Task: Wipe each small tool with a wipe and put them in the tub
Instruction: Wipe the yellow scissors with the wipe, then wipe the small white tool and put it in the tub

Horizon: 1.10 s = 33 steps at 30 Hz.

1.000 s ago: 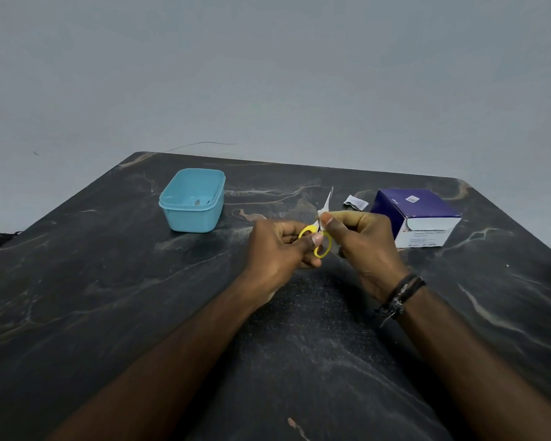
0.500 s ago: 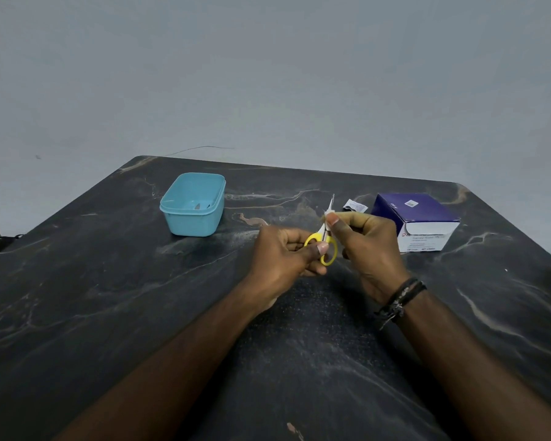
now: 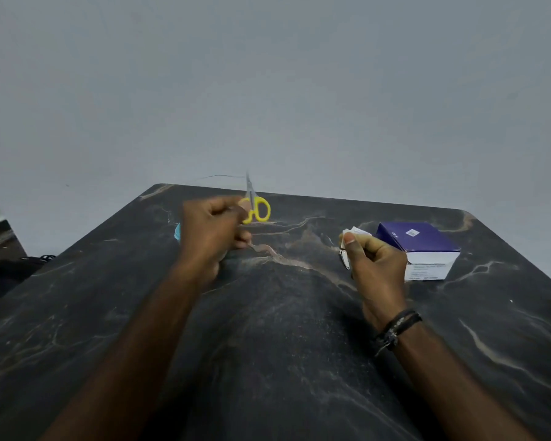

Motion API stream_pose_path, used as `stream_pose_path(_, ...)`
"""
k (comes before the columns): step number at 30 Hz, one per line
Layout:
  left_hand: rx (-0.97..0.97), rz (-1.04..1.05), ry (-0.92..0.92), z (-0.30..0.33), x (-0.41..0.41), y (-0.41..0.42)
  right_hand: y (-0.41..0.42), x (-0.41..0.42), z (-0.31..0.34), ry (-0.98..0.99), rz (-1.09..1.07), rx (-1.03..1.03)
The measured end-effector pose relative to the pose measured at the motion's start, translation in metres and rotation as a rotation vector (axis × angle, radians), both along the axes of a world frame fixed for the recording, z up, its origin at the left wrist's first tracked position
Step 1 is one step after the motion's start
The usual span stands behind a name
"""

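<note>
**Spotter:** What worries you from where you sit?

**Me:** The drop. My left hand (image 3: 212, 237) pinches the yellow-handled scissors (image 3: 254, 206) by one finger loop, blades pointing up and away, raised above the far side of the marble table (image 3: 268, 361). That hand hides nearly all of the blue tub (image 3: 177, 232); I see only a sliver of its edge at the knuckles. I judge that if I let go without seeing the rim, the scissors could strike the edge and skid across the stone, or land points-first and tip the light tub.

**Spotter:** And the other hand?

**Me:** My right hand (image 3: 374, 262) is curled round a crumpled white wipe (image 3: 350, 232), pinched at the thumb, near the purple box (image 3: 417, 246). A small metal piece shows just under the thumb, maybe a clip; I can't tell what it is. If that's a tool, I could lose it from the grip while attending to the left.

**Spotter:** Give me the count.

**Me:** One pair of scissors, one tub, one wipe in hand, one purple box, one unclear metal piece, two hands. The picture is blurred around the left hand, so I can't say what lies inside the tub.
</note>
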<state>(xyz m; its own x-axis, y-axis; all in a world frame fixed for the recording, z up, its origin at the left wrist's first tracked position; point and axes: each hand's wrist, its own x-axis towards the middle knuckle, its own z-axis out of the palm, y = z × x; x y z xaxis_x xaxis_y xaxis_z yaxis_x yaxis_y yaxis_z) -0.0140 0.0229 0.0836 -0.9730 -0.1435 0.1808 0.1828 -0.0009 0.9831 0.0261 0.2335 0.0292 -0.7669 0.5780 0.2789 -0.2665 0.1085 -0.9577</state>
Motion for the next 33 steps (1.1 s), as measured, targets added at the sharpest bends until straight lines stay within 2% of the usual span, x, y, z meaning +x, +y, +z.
stream_pose_path(5,-0.338,0.243,0.057,0.016,-0.036,-0.051,-0.002,0.001,0.001,0.029,0.009,-0.014)
stream_pose_path(9,-0.693,0.415,-0.035,0.006,-0.055,-0.066,-0.002,0.002,0.004,0.032,0.000,-0.029)
stream_pose_path(16,-1.173,0.371,-0.169,-0.017,-0.086,-0.061,0.002,0.004,0.009,0.063,-0.015,-0.054)
stream_pose_path(22,-1.251,0.306,-0.386,-0.030,-0.108,-0.065,0.007,0.001,0.007,0.057,-0.051,-0.062)
stream_pose_path(26,-1.291,0.281,-0.458,-0.022,-0.112,-0.066,0.009,-0.002,0.006,0.055,-0.067,-0.074)
stream_pose_path(30,-1.380,0.369,-0.331,-0.010,-0.090,-0.055,0.013,-0.004,0.007,0.050,-0.100,-0.102)
stream_pose_path(33,-1.368,0.477,-0.085,0.000,-0.065,-0.032,0.014,-0.005,0.008,0.068,-0.110,-0.119)
